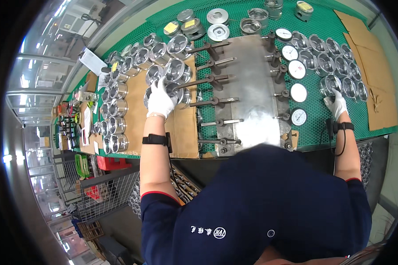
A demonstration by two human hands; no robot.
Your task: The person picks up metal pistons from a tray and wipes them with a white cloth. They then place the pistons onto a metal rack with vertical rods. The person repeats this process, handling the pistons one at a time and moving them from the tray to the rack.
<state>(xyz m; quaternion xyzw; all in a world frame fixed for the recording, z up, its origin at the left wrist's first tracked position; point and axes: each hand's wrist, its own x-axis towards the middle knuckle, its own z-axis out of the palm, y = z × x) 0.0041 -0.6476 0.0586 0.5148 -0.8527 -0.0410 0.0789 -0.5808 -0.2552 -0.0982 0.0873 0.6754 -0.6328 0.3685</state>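
Note:
My left hand [160, 100], in a white glove, is among a cluster of shiny metal pistons on brown cardboard. Its fingers close on a piston [174, 92] beside the palm, though part of that grip is hidden. Just beyond the fingertips stands a larger piston [177, 70]. Far to the right, my gloved right hand [336, 106] grips the near side of a piston [330, 83] at the edge of another group on the green mat. Between my hands lies a flat grey metal plate [256, 88] lined with dial-gauge fixtures.
White round dial gauges [298, 92] stand in a column right of the plate. Metal stems [214, 102] jut over its left side. Rows of pistons [117, 107] fill the left cardboard. More cardboard [369, 66] lies at the far right. Several pistons, some with yellow labels [190, 23], stand along the back.

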